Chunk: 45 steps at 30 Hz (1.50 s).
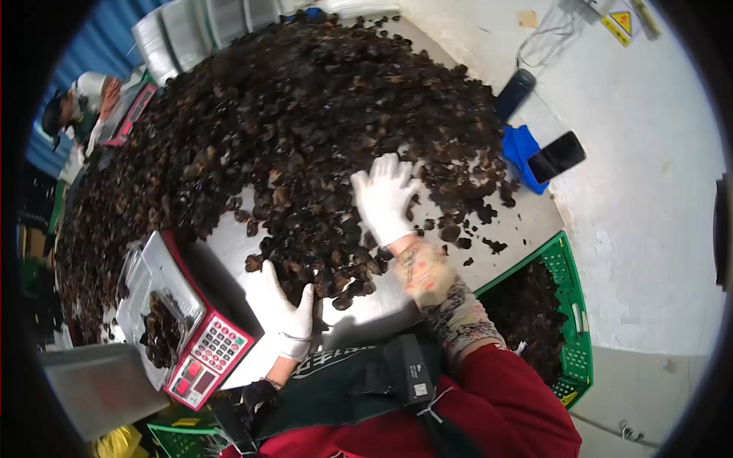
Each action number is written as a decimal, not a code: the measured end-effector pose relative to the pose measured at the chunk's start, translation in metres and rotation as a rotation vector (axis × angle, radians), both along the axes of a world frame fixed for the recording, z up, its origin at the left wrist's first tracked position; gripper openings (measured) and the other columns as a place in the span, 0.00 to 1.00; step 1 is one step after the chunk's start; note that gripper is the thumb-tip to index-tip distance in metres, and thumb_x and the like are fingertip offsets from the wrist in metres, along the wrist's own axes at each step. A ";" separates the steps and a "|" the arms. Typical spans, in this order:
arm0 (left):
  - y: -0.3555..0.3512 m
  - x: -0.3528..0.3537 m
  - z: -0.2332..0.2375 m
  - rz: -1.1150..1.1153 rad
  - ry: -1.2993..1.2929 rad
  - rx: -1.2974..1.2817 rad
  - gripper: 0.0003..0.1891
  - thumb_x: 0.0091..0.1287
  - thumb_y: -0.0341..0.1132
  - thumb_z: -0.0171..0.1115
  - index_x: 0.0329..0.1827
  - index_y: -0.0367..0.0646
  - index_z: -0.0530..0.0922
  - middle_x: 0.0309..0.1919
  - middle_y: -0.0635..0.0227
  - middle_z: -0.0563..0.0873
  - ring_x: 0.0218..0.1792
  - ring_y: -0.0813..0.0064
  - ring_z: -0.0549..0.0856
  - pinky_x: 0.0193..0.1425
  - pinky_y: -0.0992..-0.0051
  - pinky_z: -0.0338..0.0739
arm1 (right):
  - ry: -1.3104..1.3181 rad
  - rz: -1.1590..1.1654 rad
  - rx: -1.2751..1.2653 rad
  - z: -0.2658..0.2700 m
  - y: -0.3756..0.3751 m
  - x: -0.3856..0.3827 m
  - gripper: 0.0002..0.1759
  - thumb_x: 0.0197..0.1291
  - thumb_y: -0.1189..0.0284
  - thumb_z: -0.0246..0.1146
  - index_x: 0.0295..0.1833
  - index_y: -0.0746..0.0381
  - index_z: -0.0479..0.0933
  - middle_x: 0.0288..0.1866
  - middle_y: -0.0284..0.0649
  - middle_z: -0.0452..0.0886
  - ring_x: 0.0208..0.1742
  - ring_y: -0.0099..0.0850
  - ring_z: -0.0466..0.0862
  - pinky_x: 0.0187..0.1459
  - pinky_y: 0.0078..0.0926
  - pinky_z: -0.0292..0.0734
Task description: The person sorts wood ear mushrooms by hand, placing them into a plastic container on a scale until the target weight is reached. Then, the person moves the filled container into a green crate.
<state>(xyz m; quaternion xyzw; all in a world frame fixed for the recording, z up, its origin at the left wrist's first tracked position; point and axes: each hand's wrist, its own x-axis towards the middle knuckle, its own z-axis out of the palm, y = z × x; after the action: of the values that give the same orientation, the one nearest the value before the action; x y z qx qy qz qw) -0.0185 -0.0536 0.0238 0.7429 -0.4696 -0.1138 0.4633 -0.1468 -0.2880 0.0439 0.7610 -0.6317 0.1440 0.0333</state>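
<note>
A broad heap of dark brown, mushroom-like pieces covers most of the metal table. My left hand, in a white glove, is at the near edge of the heap with thumb and fingers apart, beside a small cluster of pieces. Further forward, my right hand, also white-gloved, lies palm down on the heap with its fingers spread. Neither hand visibly grips a piece. To the left of my left hand stands a red and white digital scale, bearing a clear plastic tray with some dark pieces.
A green crate holding dark material stands at the right. A phone, blue cloth and dark bottle lie along the table's right edge. Another person is at a second scale, far left. Clear containers are stacked behind.
</note>
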 end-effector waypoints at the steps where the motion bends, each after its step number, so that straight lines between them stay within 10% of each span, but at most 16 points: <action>1: 0.000 0.001 -0.002 -0.004 -0.013 -0.022 0.46 0.57 0.24 0.68 0.79 0.38 0.53 0.77 0.53 0.58 0.77 0.58 0.58 0.81 0.65 0.49 | -0.132 0.140 -0.017 0.005 0.018 0.013 0.35 0.70 0.48 0.50 0.69 0.65 0.67 0.72 0.50 0.65 0.74 0.54 0.60 0.66 0.65 0.57; 9: 0.002 0.003 -0.007 -0.049 0.262 -0.033 0.48 0.57 0.22 0.68 0.80 0.41 0.50 0.78 0.55 0.56 0.77 0.60 0.58 0.81 0.64 0.50 | -0.449 0.793 0.388 0.065 0.098 0.004 0.28 0.69 0.54 0.56 0.65 0.63 0.73 0.68 0.46 0.71 0.71 0.41 0.69 0.71 0.47 0.60; 12: 0.000 -0.001 -0.003 -0.015 0.124 -0.032 0.47 0.58 0.21 0.67 0.80 0.41 0.51 0.78 0.58 0.55 0.78 0.61 0.55 0.81 0.64 0.46 | -0.200 0.326 -0.221 0.030 0.044 -0.034 0.27 0.70 0.55 0.54 0.66 0.59 0.73 0.71 0.46 0.69 0.76 0.45 0.61 0.73 0.53 0.51; 13: 0.000 -0.002 -0.001 -0.021 0.142 -0.041 0.47 0.58 0.21 0.67 0.80 0.41 0.51 0.78 0.58 0.56 0.78 0.61 0.56 0.81 0.64 0.46 | -0.243 0.113 -0.164 0.010 0.014 -0.052 0.31 0.72 0.51 0.49 0.74 0.55 0.65 0.79 0.46 0.57 0.81 0.46 0.50 0.75 0.58 0.41; 17: 0.002 0.001 -0.005 -0.012 0.049 0.016 0.46 0.58 0.21 0.66 0.80 0.39 0.51 0.78 0.57 0.56 0.78 0.61 0.56 0.81 0.65 0.47 | -0.145 -0.459 0.037 -0.009 -0.045 -0.096 0.35 0.72 0.48 0.44 0.74 0.60 0.64 0.78 0.52 0.58 0.79 0.55 0.52 0.69 0.70 0.48; 25: 0.002 0.004 0.007 0.036 -0.158 0.088 0.46 0.56 0.33 0.72 0.78 0.39 0.58 0.69 0.50 0.69 0.67 0.52 0.68 0.74 0.59 0.59 | -0.436 0.380 0.131 0.017 0.045 0.019 0.33 0.70 0.47 0.49 0.69 0.60 0.70 0.73 0.47 0.68 0.77 0.46 0.59 0.71 0.66 0.48; 31: 0.002 0.001 0.013 0.027 -0.150 0.186 0.46 0.57 0.23 0.68 0.79 0.38 0.54 0.75 0.52 0.63 0.74 0.58 0.65 0.78 0.64 0.58 | -0.234 -0.196 -0.129 0.011 -0.012 -0.037 0.34 0.71 0.48 0.48 0.71 0.61 0.68 0.76 0.50 0.63 0.77 0.51 0.57 0.71 0.66 0.49; 41: 0.002 0.005 0.008 0.042 -0.244 0.150 0.46 0.55 0.36 0.74 0.77 0.39 0.59 0.67 0.47 0.70 0.67 0.49 0.68 0.73 0.57 0.58 | -0.261 0.402 0.238 0.024 0.073 -0.007 0.34 0.70 0.47 0.50 0.70 0.61 0.69 0.71 0.47 0.69 0.76 0.46 0.62 0.72 0.66 0.46; 45: -0.001 -0.005 0.028 0.022 -0.181 0.185 0.45 0.56 0.24 0.69 0.78 0.38 0.57 0.72 0.50 0.67 0.72 0.55 0.68 0.77 0.64 0.59 | -0.114 -0.164 -0.090 0.011 0.034 -0.041 0.35 0.71 0.47 0.50 0.73 0.61 0.65 0.68 0.52 0.71 0.75 0.53 0.61 0.69 0.65 0.55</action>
<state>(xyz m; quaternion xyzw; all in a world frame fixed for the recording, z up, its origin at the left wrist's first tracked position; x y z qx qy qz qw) -0.0230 -0.0545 0.0514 0.7948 -0.4888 -0.0844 0.3497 -0.1883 -0.2536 0.0549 0.6951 -0.6856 0.2120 0.0430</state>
